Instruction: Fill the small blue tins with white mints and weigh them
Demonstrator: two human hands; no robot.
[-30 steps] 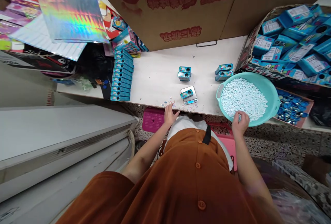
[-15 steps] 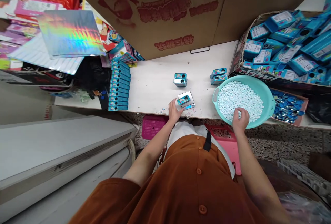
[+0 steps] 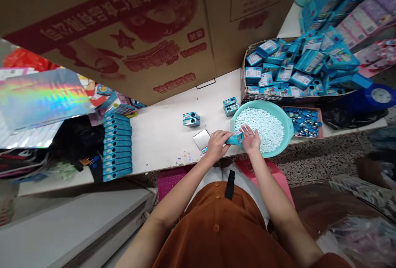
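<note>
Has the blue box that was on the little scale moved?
Yes: rightward off the scale; the left hand now holds the blue box near the bowl.

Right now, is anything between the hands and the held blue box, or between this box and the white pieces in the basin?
Nothing visible separates the left hand from the blue box it holds. The open right hand, by the box's right end, stands partly before the white pieces in the basin.

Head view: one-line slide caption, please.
Left hand holds a blue box beside the open right hand, by a teal basin of white pellets.
</note>
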